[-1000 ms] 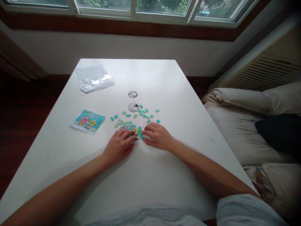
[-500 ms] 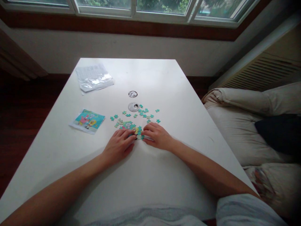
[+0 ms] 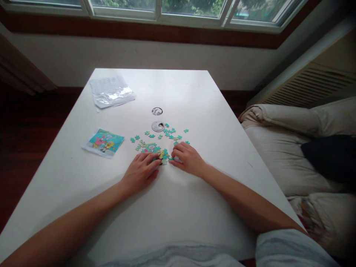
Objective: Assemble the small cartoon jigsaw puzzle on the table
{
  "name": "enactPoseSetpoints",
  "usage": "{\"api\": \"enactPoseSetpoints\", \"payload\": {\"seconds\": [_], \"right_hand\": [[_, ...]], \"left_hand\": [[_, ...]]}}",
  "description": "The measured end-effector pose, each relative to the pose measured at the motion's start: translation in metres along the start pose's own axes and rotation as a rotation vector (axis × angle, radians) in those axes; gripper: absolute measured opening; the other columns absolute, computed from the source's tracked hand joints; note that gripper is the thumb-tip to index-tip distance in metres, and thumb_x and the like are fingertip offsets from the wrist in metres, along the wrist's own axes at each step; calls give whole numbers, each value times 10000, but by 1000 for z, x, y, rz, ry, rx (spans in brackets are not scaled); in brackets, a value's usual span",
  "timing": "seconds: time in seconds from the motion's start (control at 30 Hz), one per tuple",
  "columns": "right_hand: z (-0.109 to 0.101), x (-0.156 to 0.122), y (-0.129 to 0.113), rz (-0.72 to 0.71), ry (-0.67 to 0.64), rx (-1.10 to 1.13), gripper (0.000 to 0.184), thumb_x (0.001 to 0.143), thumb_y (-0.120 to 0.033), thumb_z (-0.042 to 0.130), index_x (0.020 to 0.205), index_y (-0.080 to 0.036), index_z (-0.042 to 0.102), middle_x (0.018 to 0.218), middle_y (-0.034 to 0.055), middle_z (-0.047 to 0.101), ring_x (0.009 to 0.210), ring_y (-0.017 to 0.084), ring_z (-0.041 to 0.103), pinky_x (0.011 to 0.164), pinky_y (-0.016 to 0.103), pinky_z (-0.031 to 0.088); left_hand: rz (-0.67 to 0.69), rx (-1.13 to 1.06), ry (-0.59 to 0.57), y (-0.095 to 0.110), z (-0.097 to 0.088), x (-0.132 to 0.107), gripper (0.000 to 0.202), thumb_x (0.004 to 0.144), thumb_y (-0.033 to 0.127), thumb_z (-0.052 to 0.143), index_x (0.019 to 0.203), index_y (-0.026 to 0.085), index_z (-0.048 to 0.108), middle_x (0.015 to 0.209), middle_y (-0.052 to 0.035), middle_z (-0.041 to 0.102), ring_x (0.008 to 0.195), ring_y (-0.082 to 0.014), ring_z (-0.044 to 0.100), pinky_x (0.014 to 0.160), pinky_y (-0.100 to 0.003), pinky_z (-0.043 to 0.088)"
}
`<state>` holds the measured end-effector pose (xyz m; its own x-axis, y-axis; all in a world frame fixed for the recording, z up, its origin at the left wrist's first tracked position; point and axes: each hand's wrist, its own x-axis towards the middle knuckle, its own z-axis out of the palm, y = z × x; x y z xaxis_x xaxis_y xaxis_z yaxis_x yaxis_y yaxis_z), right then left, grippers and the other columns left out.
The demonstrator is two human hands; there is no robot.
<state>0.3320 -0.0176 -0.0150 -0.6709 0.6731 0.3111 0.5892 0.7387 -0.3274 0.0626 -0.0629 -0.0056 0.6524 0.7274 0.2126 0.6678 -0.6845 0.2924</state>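
- Puzzle section, head view: lies mid-table, with loose pieces from its 12 to 2 o'clock.
- Your left hand is open and flat, fingertips on the section's 7 o'clock edge, gripping nothing.
- Your right hand curls at the 4 o'clock edge; whether it grips a piece cannot be told.
- Brace the section lightly and align tabs before pressing down.
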Motion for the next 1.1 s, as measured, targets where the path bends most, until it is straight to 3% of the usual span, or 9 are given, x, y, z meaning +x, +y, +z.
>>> {"api": "enactPoseSetpoints", "payload": {"seconds": [0.17, 0.33, 0.63, 0.97, 1.1], "right_hand": [[3, 1, 0, 9, 14, 6, 235, 974, -446, 650, 922, -218, 627, 942, 73, 614, 910, 236, 516, 823, 367, 410], [-1, 0, 3, -20, -16, 90, 137, 932, -342, 698, 989, -227, 649, 983, 67, 624, 947, 235, 533, 853, 368, 430], [-5, 0, 3, -18, -31, 91, 135, 914, -259, 699, 1042, -232, 666, 1015, 70, 629, 973, 235, 545, 876, 375, 449], [-13, 2, 1, -23, -88, 141, 80, 939, -271, 687, 956, -213, 635, 997, 77, 632, 955, 230, 534, 849, 360, 439], [-12, 3, 2, -36, -84, 251, 85, 932, -218, 667, 895, -212, 591, 898, 48, 636, 884, 207, 541, 814, 341, 436]], "left_hand": [[2, -6, 7, 0, 1, 1, 339, 970, 219, 591, 1304, 260, 625, 1397, -83, 620, 1273, -282, 553, 1115, -513, 437], [9, 1, 13, -2, 2, 0, 334, 978, 226, 576, 1308, 255, 621, 1411, -82, 615, 1272, -286, 552, 1113, -521, 436], [8, -9, 13, 0, 1, 0, 341, 972, 214, 582, 1307, 259, 627, 1399, -90, 619, 1268, -280, 559, 1110, -517, 443], [2, 4, -3, -2, 2, -1, 326, 985, 235, 574, 1307, 247, 621, 1416, -84, 611, 1273, -286, 549, 1115, -515, 435], [3, 1, 9, -2, 3, 0, 325, 982, 237, 575, 1303, 256, 623, 1411, -83, 611, 1264, -283, 554, 1112, -512, 434]]}}
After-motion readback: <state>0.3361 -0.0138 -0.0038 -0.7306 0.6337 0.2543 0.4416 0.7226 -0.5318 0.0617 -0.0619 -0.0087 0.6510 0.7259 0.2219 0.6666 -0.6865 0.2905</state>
